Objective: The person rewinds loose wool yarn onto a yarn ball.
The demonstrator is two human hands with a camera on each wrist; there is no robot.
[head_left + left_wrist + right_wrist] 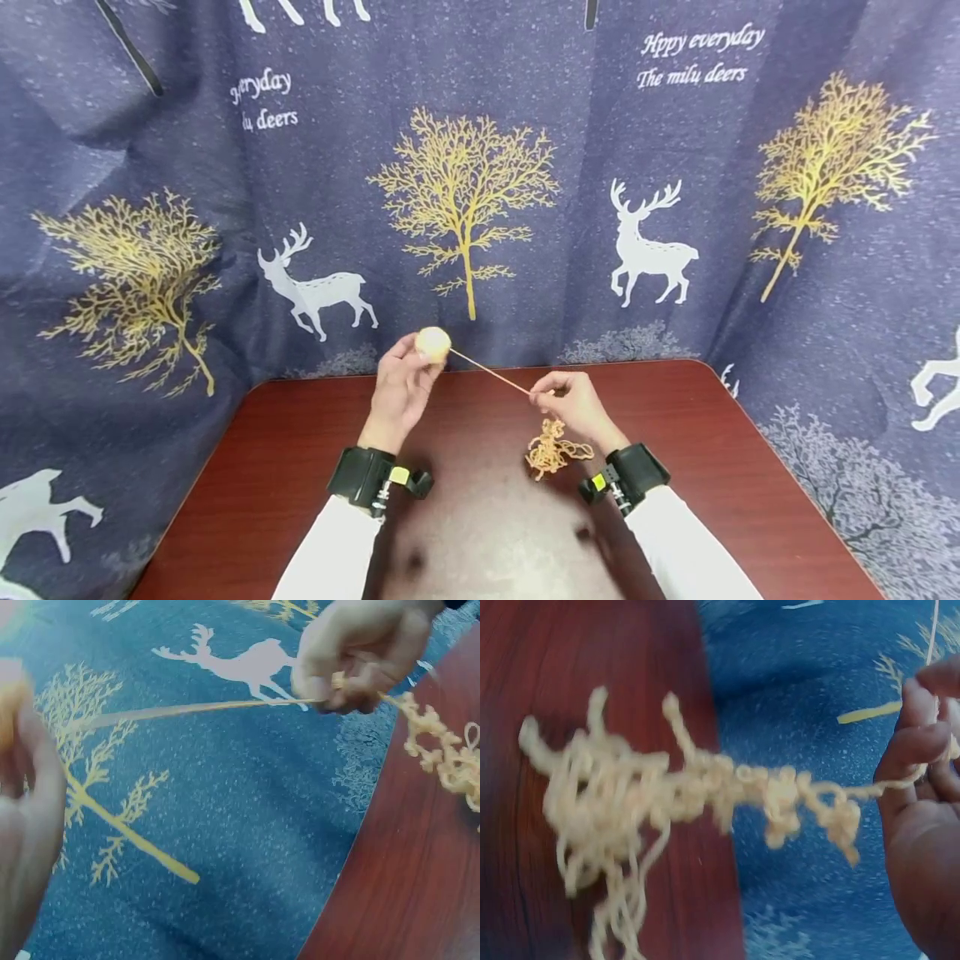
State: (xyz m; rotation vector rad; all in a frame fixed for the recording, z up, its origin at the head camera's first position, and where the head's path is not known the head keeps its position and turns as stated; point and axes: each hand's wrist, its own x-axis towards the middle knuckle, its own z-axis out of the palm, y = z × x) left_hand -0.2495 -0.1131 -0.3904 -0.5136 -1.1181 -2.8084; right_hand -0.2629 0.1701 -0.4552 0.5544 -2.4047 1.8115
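My left hand (400, 392) holds a small pale-yellow ball of yarn (432, 343) up above the table's far edge. From the ball a straight, taut yarn strand (491, 372) runs down to my right hand (576, 406), whose thumb and fingers pinch it. Beneath the right hand hangs a knotted, looped clump of the same yarn (551, 454). The right wrist view shows this tangled yarn (780, 795) trailing from the fingers, blurred. In the left wrist view the ball is cut off at the left edge.
A reddish-brown table (712, 467) lies below both hands. Behind it hangs a dark blue curtain (525, 275) printed with white deer and golden trees. Each wrist carries a black strap (360, 477) with a small camera.
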